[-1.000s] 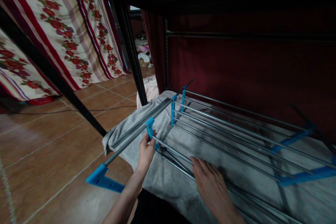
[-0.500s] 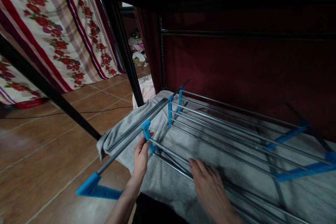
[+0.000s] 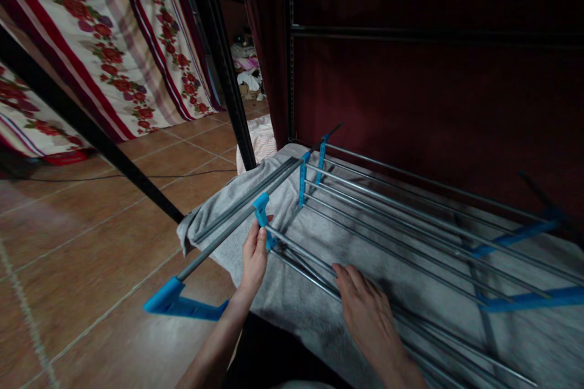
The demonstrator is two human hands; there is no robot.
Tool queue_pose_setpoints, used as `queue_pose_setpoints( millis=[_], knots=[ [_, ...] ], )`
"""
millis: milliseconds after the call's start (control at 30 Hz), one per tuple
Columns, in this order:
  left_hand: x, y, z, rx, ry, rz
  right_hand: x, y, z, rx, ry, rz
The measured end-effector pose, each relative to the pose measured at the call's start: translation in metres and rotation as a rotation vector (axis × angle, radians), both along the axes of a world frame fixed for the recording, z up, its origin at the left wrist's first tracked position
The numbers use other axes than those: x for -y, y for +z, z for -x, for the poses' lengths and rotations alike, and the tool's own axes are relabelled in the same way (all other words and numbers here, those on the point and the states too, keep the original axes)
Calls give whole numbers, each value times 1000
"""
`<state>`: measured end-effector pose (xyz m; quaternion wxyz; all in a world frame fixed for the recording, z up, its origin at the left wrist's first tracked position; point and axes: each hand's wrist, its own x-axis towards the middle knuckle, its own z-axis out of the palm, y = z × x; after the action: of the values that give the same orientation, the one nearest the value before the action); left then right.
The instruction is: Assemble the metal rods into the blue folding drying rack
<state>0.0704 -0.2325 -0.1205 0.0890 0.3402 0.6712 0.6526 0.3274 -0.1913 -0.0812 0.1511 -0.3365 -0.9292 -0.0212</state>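
Observation:
A folded clothes drying rack (image 3: 392,219) of grey metal rods and blue plastic joints lies on a grey towel (image 3: 310,310) spread over a low bed. My left hand (image 3: 253,255) grips the blue joint (image 3: 261,211) at the rack's near left corner. Flat on the rods near the front edge, fingers spread, rests my right hand (image 3: 365,310). A blue plastic foot (image 3: 173,302) on a grey leg sticks out left over the floor.
A black metal bunk frame post (image 3: 228,73) and a diagonal brace (image 3: 91,134) stand to the left. Flowered red-and-cream curtains (image 3: 100,42) hang beyond a brown tiled floor (image 3: 91,243). A dark red cloth wall (image 3: 433,103) backs the bed. Clutter lies far behind.
Both hands keep their hold on the rack. The view has shifted slightly; the rack has barely moved.

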Motion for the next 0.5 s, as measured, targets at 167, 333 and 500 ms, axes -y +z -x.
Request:
queue_pose_setpoints(
  millis=[167,333,500],
  knots=[
    [-1,-5,1,-30,17,2,0,1,0,14,9,-9],
    [-2,-5,0,-45,31,1,-2,1,3,-34,18,-27],
    [-1,1,0,-35,22,16,4,2,0,-98,33,-66]
  ],
)
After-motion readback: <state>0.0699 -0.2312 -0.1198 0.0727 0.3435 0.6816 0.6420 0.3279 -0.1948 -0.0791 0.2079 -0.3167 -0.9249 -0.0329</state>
